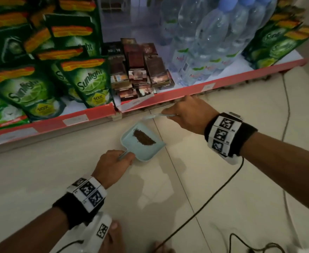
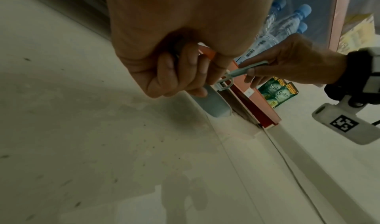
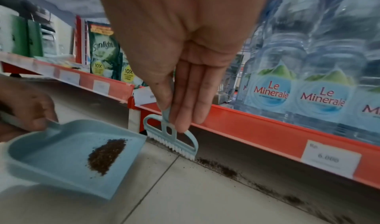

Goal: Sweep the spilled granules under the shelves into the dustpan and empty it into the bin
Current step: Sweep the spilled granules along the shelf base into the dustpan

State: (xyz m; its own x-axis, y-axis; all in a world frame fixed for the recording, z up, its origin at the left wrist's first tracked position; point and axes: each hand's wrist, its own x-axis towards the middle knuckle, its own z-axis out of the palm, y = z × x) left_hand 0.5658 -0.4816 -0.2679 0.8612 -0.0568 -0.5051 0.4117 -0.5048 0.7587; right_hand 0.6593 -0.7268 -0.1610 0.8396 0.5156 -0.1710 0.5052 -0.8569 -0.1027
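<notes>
Left hand [image 1: 113,161] grips light, stiff pale-blue plastic dustpan [image 3: 68,159] by its handle; right hand [image 1: 188,114] pinches small brush [image 3: 171,139] beside it; loose granules [image 3: 106,156] spill easily

Each bare forearm wore a black wristband [image 1: 247,138] ringed with white blocks printed with black square markers [image 1: 90,190], trailing a thin black cable [image 1: 201,209].
</notes>
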